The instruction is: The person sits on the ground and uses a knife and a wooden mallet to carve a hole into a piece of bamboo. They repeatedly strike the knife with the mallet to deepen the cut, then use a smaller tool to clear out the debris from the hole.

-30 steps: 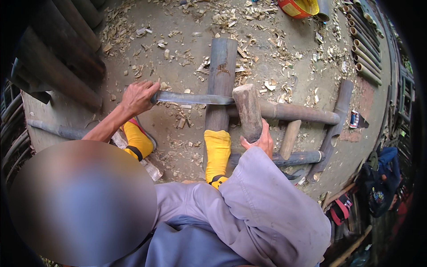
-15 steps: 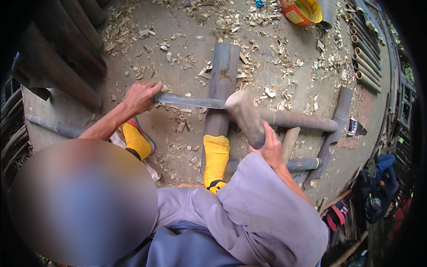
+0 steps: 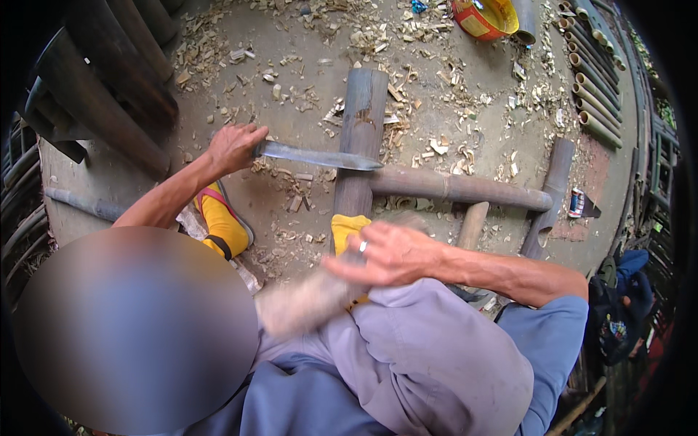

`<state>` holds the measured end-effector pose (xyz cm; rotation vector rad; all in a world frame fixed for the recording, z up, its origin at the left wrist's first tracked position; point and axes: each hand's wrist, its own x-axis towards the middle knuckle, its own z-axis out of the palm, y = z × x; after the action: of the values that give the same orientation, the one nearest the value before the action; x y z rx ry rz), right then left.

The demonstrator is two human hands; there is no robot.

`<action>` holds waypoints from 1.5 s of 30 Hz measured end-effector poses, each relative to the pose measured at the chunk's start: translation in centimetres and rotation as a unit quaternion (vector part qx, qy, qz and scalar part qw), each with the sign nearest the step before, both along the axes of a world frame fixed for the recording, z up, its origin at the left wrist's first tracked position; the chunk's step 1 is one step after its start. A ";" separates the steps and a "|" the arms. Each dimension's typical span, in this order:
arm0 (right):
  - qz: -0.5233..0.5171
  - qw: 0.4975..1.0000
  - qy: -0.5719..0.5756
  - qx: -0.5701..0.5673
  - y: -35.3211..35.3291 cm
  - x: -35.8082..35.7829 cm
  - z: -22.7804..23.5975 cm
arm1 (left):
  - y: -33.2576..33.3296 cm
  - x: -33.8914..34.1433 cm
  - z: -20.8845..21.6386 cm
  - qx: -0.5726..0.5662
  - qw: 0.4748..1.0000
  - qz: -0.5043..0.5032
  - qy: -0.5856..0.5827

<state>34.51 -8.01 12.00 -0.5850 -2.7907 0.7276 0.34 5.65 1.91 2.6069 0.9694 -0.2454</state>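
My left hand (image 3: 234, 147) is closed round the handle of a long knife (image 3: 320, 155). The blade points right, and its tip lies over a thick dark bamboo pole (image 3: 363, 98). From that pole a bamboo crosspiece (image 3: 465, 187) runs right to a second upright pole. Lower down, over my knee, my right hand (image 3: 396, 251) grips a short, thick wooden mallet (image 3: 299, 304). Motion smears both the hand and the mallet, so the exact hold is hard to see. One yellow-socked foot (image 3: 349, 227) rests against the bamboo pole, partly behind the right hand.
Wood chips (image 3: 436, 145) litter the ground. Large bamboo lengths (image 3: 102, 102) lean at the upper left, and cut tubes (image 3: 596, 102) lie in a row at the right. A yellow and red container (image 3: 486, 20) stands at the back. A small can (image 3: 576, 203) lies beyond the frame.
My right hand has swung down and left with the mallet, away from the knife and over my knee. The knife tip has shifted slightly up and right; my left hand keeps its grip.
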 end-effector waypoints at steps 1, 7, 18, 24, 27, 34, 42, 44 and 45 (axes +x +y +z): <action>0.012 0.999 0.039 -0.020 -0.3 0.5 -0.9 | -0.3 0.2 0.2 -0.004 1.000 0.002 -0.002; -0.118 0.912 -0.368 -0.137 5.8 1.1 0.3 | 0.6 0.6 -0.5 0.002 1.000 0.019 0.025; -0.152 0.871 -0.403 -0.237 5.8 0.4 1.2 | 0.7 0.3 -1.1 0.026 1.000 0.010 -0.009; 0.084 0.993 0.073 -0.036 -0.5 -1.1 0.4 | 0.6 0.6 -1.4 0.029 0.999 0.011 -0.013; -0.058 0.972 -0.188 -0.130 4.4 2.4 -2.5 | 1.2 1.7 -1.0 0.017 1.000 0.015 -0.001; 0.090 0.989 -0.009 -0.115 0.9 -1.9 1.7 | 1.2 1.0 -1.2 0.041 0.999 -0.005 -0.016; -0.086 0.937 -0.237 -0.242 3.2 -1.3 1.7 | 1.7 1.3 -1.5 0.053 0.998 0.000 -0.019; 0.007 0.983 -0.099 -0.156 0.6 -1.8 0.7 | 2.0 1.7 -1.0 0.043 0.999 -0.002 -0.004; 0.034 0.990 -0.055 -0.125 0.6 -0.9 -0.5 | 1.6 1.9 -0.9 0.032 0.999 -0.005 0.003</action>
<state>33.59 -7.41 11.45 -0.5909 -2.8529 1.1028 2.20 7.23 0.99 2.6711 0.9829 -0.2276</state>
